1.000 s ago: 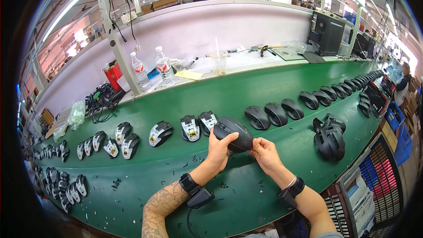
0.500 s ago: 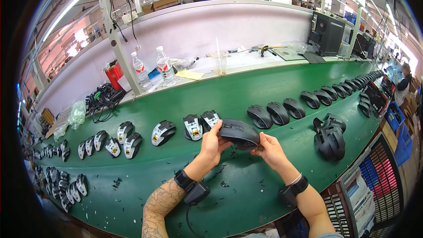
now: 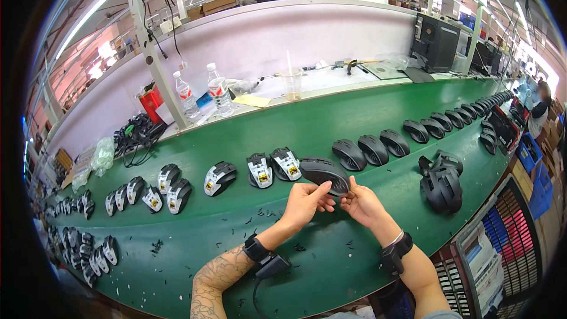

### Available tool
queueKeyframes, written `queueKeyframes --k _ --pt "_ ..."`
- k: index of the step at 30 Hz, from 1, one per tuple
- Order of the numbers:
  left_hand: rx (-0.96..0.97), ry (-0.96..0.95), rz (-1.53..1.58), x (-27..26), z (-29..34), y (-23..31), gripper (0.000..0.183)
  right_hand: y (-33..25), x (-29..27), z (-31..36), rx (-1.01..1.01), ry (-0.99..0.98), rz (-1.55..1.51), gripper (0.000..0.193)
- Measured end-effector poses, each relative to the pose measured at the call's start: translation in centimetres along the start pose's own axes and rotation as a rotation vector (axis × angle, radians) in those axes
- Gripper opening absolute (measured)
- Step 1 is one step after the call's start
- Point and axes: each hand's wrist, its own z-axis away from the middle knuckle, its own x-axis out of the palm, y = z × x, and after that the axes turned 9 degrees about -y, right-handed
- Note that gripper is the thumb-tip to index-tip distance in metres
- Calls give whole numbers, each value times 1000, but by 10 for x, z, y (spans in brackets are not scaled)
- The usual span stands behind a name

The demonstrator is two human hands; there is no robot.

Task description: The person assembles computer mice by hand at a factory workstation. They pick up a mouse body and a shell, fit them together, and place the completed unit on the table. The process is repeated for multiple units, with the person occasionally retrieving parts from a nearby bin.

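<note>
A black computer mouse [image 3: 322, 169] is held low over the green bench, tilted, between my two hands. My left hand [image 3: 306, 202] pinches its near edge, thumb on top and the other fingers curled beneath. At the right end, my right hand [image 3: 362, 202] grips the mouse with thumb and fingertips; part of that grip is hidden. Just left of the held mouse lie two open mice with pale tops, one mouse [image 3: 286, 164] and another mouse [image 3: 259, 170]. To its right a finished-looking black mouse [image 3: 349, 155] heads a long row of similar mice.
Black mouse shells [image 3: 442, 186] are piled at the right. More open mice [image 3: 178, 195] lie to the left, and small black bits [image 3: 300, 247] litter the green bench [image 3: 248, 283]. Water bottles [image 3: 220, 90] and a plastic cup [image 3: 292, 85] stand on the back ledge. A black crate [image 3: 514, 230] sits at lower right.
The held mouse has turned and moved slightly left and down. My left hand has shifted from its left end to its near edge; my right hand remains at the right end.
</note>
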Motion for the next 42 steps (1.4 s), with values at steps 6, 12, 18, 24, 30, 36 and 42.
queueKeyframes --k 6,12,18,24,30,36,42 --pt "5 -18 -21 0 -2 0 38 -2 2 1 10 28 25 41" --pt "-45 16 73 -1 -6 -6 39 -2 -1 -1 15 54 64 39" --pt "-86 32 140 -1 -8 -5 39 -10 13 4 24 49 52 45" --pt "-99 27 134 1 -9 -3 38 -5 8 1 -53 2 156 38" --pt "-120 16 114 7 -16 -7 39 -6 5 3 -148 46 211 36" --pt "-149 -71 -17 -11 -76 -22 39 -38 -16 -1 -46 246 690 38" --pt "-252 30 -562 -40 -133 -39 36 -84 -40 29 -307 734 1518 38"
